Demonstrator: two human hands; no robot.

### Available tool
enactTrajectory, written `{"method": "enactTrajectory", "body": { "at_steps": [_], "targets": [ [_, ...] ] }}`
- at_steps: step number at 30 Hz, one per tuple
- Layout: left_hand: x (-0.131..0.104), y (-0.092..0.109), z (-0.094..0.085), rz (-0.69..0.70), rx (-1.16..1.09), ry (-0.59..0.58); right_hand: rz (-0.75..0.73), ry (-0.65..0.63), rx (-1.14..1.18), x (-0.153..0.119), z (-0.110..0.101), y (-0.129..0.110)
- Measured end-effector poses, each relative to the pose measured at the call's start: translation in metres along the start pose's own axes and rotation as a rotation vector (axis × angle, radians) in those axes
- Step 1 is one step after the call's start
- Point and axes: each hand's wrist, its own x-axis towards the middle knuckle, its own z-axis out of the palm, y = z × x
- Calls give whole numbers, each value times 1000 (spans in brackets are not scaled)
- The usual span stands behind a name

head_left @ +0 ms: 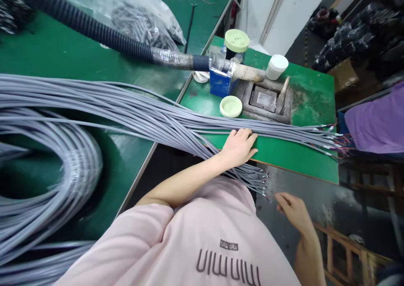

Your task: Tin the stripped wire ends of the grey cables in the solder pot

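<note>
A long bundle of grey cables (151,109) runs from the left onto the small green table, its stripped ends fanning out at the right. My left hand (240,147) lies palm down at the bundle's lower edge, fingers apart, touching the cables. Beneath my left forearm, a second group of cable ends (252,177) hangs off the table's front edge, with thin coloured wires at the tips. My right hand (292,210) is just right of those tips, its fingers drawn together; anything between them is too small to make out.
Behind the bundle are a soldering pot (263,99), a hose (126,46), a blue box (220,83), a white jar (277,66) and a pale green lid (231,107). Coiled cables (78,164) lie left. A person's purple sleeve (377,120) is at the right.
</note>
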Motion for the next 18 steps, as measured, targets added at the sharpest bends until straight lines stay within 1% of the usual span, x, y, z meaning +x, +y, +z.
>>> {"method": "enactTrajectory", "body": {
  "at_steps": [3, 5, 7, 8, 9, 10, 11, 13, 14, 16, 17, 18],
  "targets": [
    [6, 5, 4, -20, 35, -22, -96, -108, 214, 16, 23, -41],
    [10, 5, 5, -11, 49, -44, -154, -179, 308, 26, 33, -61],
    [11, 6, 5, 24, 49, -62, -182, -208, 438, 34, 40, -73],
    [9, 7, 4, 46, 40, -66, -187, -196, 534, 38, 41, -77],
    [6, 8, 3, 66, 23, -67, -189, -157, 653, 41, 42, -78],
    [2, 10, 1, 83, -2, -65, -192, -94, 785, 45, 41, -79],
    [-4, 11, -2, 92, -33, -63, -193, -5, 918, 48, 38, -78],
    [-18, 12, -8, 116, -109, -73, -207, 229, 1132, 53, 25, -76],
    [-24, 12, -12, 133, -154, -93, -223, 362, 1194, 54, 16, -74],
    [-36, 10, -17, 178, -251, -168, -273, 611, 1222, 52, -3, -74],
    [-41, 8, -20, 194, -297, -210, -309, 704, 1195, 49, -12, -75],
    [-44, 7, -22, 203, -344, -246, -352, 752, 1147, 45, -18, -78]
  ]
}}
